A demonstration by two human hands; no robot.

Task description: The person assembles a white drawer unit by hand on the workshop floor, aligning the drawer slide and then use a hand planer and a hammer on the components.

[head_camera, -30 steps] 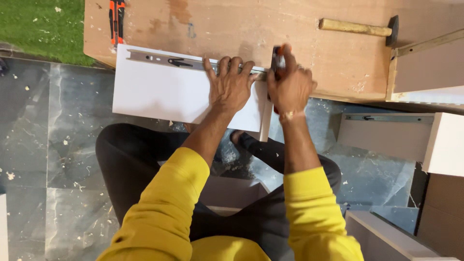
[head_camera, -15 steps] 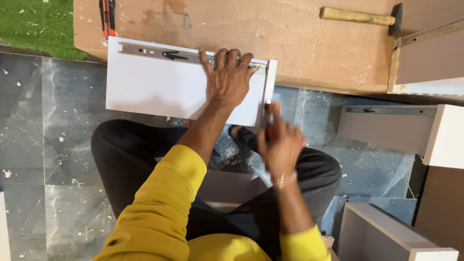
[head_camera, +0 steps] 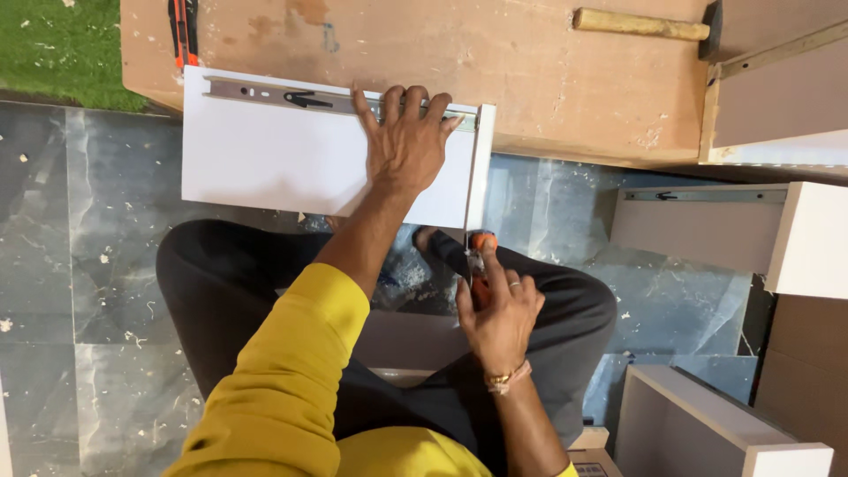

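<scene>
Floor: dark marbled tiles (head_camera: 79, 291) strewn with pale chips and dust; a strip of green turf (head_camera: 53, 44) at the far left corner.
Surface: a worn wooden board (head_camera: 548, 79) lies low across the top of the view, with a wooden-handled hammer (head_camera: 640, 25) at its far right and an orange-handled tool (head_camera: 183, 31) at its far left.
Panel: a white drawer side (head_camera: 283, 159) rests half on the surface, half over the person's knees.
Rail: a metal slide rail (head_camera: 300, 99) lies along the panel's far edge; whether its screws are in cannot be told.
Left hand: left hand (head_camera: 406, 146) spread flat, fingers pressing the rail's right end.
Right hand: right hand (head_camera: 499, 314) closed around an orange-handled screwdriver (head_camera: 480, 265), held near the lap, below the panel's right end and clear of the rail.
Progress: judged mid-way; rail positioned and held, tool not on it.
Room: open tiles to the left; the right is crowded by another drawer box (head_camera: 707, 230) and white boxes (head_camera: 707, 428).
</scene>
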